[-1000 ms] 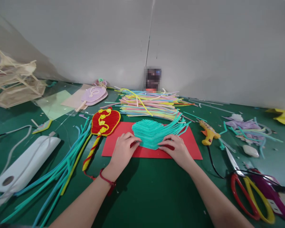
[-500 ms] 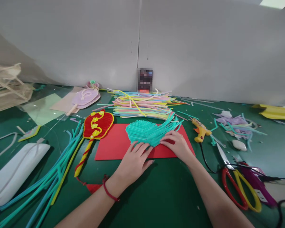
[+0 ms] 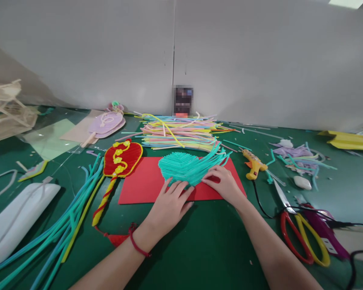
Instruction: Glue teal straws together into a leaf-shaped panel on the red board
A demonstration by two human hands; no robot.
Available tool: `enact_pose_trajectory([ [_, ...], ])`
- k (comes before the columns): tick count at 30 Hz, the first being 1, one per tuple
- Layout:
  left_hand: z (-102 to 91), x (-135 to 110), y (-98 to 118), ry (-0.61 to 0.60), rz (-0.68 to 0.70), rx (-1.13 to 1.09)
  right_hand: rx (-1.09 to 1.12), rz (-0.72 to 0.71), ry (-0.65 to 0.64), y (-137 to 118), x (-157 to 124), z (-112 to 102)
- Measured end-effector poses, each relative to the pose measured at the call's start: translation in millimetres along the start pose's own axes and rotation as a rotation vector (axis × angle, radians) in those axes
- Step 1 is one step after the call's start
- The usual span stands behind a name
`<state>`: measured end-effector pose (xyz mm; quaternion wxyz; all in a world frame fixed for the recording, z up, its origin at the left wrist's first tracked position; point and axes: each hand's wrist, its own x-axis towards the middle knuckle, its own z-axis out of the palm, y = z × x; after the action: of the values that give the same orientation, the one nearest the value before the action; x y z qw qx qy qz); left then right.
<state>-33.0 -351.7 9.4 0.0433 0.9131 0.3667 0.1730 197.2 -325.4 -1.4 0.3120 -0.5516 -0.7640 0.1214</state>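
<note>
- Since a second before, the left hand (image 3: 171, 203) had moved from the left side of the ribbed teal leaf-shaped piece of fuzzy strips (image 3: 178, 166) to lie palm down along its near edge; the right hand (image 3: 222, 181) stood slightly farther right, by the loose strip ends. The camera view had shifted too.
- The teal piece lay on the flat red rectangular board (image 3: 139, 187), midway along the tabletop (image 3: 199, 241), its loose ends fanning toward the tabletop's far edge and to the right.
- The left hand was spread, fingers half bent, their tips on the piece's near edge and the thumb apart from it.
- The right hand had thumb and forefinger close together at the piece's right side; whether they gripped a strip could not be told.
- The step in hand seemed to be steadying and evening the strips. Doing it well called for light, broad pressure from the left fingers, since fuzzy strips would probably flatten or slide under a hard push.
- The right fingertips were best kept to one strip at a time, drawing it snug against its neighbour without lifting the rows.
- The splayed ends risked tangling, so keeping them parallel seemed wise.
- The yellow glue gun (image 3: 254, 165) lay right of the board, with the red-and-yellow-handled scissors (image 3: 284, 199) nearer the tabletop's near right corner.
</note>
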Motion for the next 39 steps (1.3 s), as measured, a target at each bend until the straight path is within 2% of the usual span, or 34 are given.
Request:
enact_pose_trajectory([
  [5, 1.9, 0, 0, -0.009, -0.006, 0.037, -0.053, -0.078, 0.015, -5, 1, -7],
  [10, 3.7, -1, 1, 0.005, -0.008, 0.052, -0.201, -0.225, 0.009, -30, -18, -15],
  [13, 2.8, -3, 0, 0.031, -0.016, 0.021, -0.337, -0.242, -0.020, -41, -39, -9],
  [17, -0.5, 1, -5, 0.059, -0.065, -0.067, -0.424, -0.231, -0.066, -41, -56, 1],
  [20, -5.9, 18, -11, -0.013, -0.089, -0.115, -0.443, -0.214, -0.081, -38, -58, 5],
  [24, -16.0, 54, -19, -0.202, -0.095, -0.191, -0.428, -0.231, -0.064, -39, -59, 5],
  [28, -22.8, 82, -24, -0.341, -0.181, -0.272, -0.396, -0.270, -0.069, -43, -61, 5],
  [32, -25.8, 91, -27, -0.406, -0.226, -0.325, -0.381, -0.267, -0.130, -48, -60, 4],
  [39, -24.9, 92, -23, -0.428, -0.223, -0.271, -0.376, -0.269, -0.145, -49, -57, 4],
])
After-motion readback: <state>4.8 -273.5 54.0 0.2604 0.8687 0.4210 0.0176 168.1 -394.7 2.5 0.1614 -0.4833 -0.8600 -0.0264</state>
